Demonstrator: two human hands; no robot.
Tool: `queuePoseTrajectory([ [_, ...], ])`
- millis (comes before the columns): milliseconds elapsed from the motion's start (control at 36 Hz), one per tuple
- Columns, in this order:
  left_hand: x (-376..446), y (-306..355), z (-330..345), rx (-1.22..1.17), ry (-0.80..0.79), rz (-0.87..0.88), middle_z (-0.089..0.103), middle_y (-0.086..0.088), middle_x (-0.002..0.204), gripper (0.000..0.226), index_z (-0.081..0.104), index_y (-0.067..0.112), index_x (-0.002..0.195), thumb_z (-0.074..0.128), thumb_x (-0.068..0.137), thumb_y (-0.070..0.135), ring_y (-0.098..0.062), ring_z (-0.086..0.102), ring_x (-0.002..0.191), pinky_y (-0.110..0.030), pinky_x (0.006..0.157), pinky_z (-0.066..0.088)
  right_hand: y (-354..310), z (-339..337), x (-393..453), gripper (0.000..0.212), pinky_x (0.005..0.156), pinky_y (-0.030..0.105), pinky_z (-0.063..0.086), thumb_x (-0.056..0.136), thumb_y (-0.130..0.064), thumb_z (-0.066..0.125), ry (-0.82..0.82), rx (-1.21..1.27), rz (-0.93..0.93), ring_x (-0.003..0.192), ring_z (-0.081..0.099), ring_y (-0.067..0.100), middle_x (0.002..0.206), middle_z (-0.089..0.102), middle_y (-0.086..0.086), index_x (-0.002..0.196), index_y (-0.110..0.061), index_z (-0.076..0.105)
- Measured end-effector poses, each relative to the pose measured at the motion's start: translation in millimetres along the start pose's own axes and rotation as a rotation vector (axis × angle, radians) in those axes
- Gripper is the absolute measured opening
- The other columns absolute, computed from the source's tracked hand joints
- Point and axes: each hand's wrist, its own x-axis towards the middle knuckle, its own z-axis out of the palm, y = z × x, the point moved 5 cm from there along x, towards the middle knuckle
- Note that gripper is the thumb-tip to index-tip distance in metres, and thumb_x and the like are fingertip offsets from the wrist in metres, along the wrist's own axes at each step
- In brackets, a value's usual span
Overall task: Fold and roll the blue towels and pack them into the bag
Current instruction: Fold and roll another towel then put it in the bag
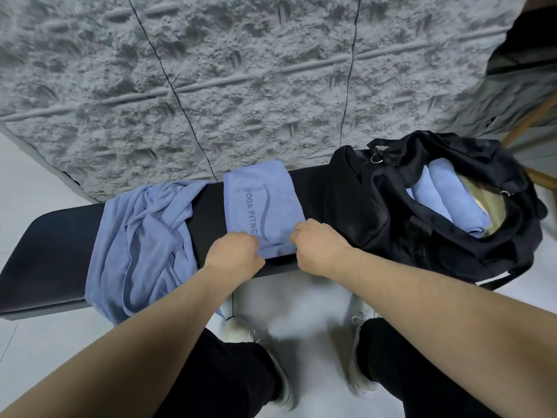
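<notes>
While hands [233, 251] [319, 245] pinch towel's [259, 200] near edge.

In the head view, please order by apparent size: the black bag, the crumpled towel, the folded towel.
1. black bag
2. crumpled towel; looks close to the bag, so that order is unsure
3. folded towel, clearly smallest

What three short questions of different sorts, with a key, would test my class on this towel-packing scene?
1. True or false: both hands grip the near edge of the folded towel.
2. Where are the rolled towels? A) bag B) floor C) bench
3. Fill in: the crumpled towel lies to the ___ of the folded one.

Key: 1 true; 2 A, inside the open bag; 3 left.
</notes>
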Motion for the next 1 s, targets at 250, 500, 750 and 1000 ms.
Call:
queuePoseTrajectory([
  [250,5.4,-10.0,-0.3,-0.195,-0.068,-0.079,0.052,0.002,0.081,0.008,0.052,0.021,0.085,0.052,0.093,0.023,-0.021,0.052,0.079,-0.025,0.068,0.038,7.4,-1.2,8.9,0.011,0.080,0.034,0.044,0.088,-0.009,0.045,-0.073,0.181,0.063,0.092,0.043,0.022,0.099,0.050,0.004,0.093,-0.012,0.054],
  [500,4.9,-22.6,1.1,-0.370,-0.083,-0.118,0.062,-0.002,0.085,0.016,0.049,0.024,0.101,0.046,0.090,0.012,-0.026,0.058,0.080,-0.037,0.072,0.050,27.6,0.3,23.9,0.024,0.082,0.040,0.054,0.093,-0.019,0.045,-0.074,0.373,0.114,0.092,0.058,0.024,0.110,0.060,-0.004,0.107,-0.038,0.049],
  [750,9.0,-30.4,-1.0,-0.410,0.057,-0.065,0.059,-0.004,0.093,0.012,0.062,0.019,0.091,0.055,0.094,0.009,-0.025,0.057,0.082,-0.033,0.077,0.048,28.0,-6.7,33.1,0.020,0.084,0.038,0.050,0.093,-0.010,0.051,0.003,0.319,0.066,0.093,0.051,0.023,0.101,0.049,0.000,0.103,-0.023,0.062],
  [1000,18.7,-14.8,-4.2,-0.199,0.090,-0.062,0.055,0.000,0.114,0.028,0.065,0.019,0.110,0.052,0.092,0.002,-0.028,0.061,0.096,-0.035,0.082,0.049,5.7,-11.7,30.8,0.044,0.054,0.031,0.028,0.084,0.006,0.045,0.064,0.181,-0.015,0.081,0.044,0.026,0.106,0.049,0.004,0.117,-0.021,0.055],
])
